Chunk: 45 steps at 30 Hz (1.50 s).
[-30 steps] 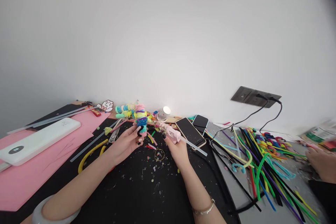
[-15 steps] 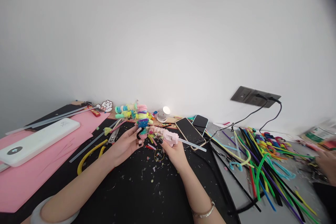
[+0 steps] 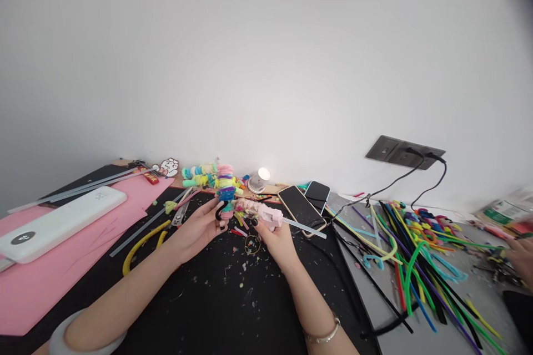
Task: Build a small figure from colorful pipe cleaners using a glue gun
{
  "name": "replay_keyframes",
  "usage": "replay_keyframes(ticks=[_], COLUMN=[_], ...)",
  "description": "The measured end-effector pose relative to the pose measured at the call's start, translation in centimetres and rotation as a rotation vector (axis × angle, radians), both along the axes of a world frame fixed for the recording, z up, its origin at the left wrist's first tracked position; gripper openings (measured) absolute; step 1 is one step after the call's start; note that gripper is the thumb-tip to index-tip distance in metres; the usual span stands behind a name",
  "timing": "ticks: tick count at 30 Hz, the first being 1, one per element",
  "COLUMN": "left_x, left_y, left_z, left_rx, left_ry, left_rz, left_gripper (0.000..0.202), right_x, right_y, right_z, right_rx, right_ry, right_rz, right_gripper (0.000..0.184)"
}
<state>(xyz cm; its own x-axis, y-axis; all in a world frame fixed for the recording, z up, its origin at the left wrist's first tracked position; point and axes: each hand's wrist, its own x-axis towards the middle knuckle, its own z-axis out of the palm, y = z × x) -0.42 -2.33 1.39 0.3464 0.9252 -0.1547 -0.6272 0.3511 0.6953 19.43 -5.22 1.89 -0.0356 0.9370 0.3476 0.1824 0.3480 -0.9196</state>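
My left hand (image 3: 202,228) is closed around the lower end of a colourful fuzzy pipe-cleaner stack (image 3: 226,194), banded pink, yellow, purple, blue and green. It stands upright, and a black curved piece (image 3: 219,212) shows near its base. In my right hand (image 3: 276,244) is a pale pink hot glue gun (image 3: 266,214), its nozzle end pointing left at the stack. A translucent glue stick (image 3: 306,228) sticks out of the gun's back. Whether the nozzle touches the stack I cannot tell.
A white power bank (image 3: 66,222) lies on pink sheets (image 3: 62,283) at left. Scissors (image 3: 180,214) and a yellow pipe cleaner (image 3: 139,244) are nearby. A paper cup (image 3: 259,181) and two phones (image 3: 300,208) stand behind. Pipe cleaners (image 3: 425,272) fill the right; another person's hand (image 3: 521,259) is there.
Both hands keep nearly the same position, with the glue gun still beside the stack. The other person's hand at the far right has shifted slightly.
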Motion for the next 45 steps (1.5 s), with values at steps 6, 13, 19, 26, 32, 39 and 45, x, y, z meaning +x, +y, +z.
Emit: replay_keyframes(ticks=[6,13,19,26,32,39,45], left_x=[-0.3,-0.2,-0.2,-0.1,0.0,-0.2,0.1], left_y=[0.5,0.4,0.4,0.2,0.2,0.4,0.3], left_z=[-0.8,-0.5,-0.5,0.0,0.1,-0.2,-0.1], left_rx=[0.034,0.004,0.008,0.001,0.001,0.016,0.063], left_ry=[-0.007,0.026,0.009,0.015,0.013,0.059,0.143], left_rz=[0.001,0.031,0.026,0.023,0.033,0.097,0.125], left_gripper=[0.015,0.013,0.012,0.014,0.015,0.012,0.018], right_x=[0.0,0.1,0.2,0.3,0.5,0.9,0.9], right_y=[-0.1,-0.1,-0.1,0.0,0.2,0.0,0.2], right_z=[0.2,0.2,0.0,-0.3,-0.6,0.4,-0.5], right_rx=[-0.016,0.029,0.033,0.069,0.073,-0.037,-0.094], right_ry=[-0.040,-0.053,-0.120,-0.228,-0.329,-0.583,-0.863], right_rz=[-0.025,-0.028,-0.066,-0.136,-0.185,-0.332,-0.399], right_gripper=[0.027,0.031,0.029,0.020,0.019,0.020,0.045])
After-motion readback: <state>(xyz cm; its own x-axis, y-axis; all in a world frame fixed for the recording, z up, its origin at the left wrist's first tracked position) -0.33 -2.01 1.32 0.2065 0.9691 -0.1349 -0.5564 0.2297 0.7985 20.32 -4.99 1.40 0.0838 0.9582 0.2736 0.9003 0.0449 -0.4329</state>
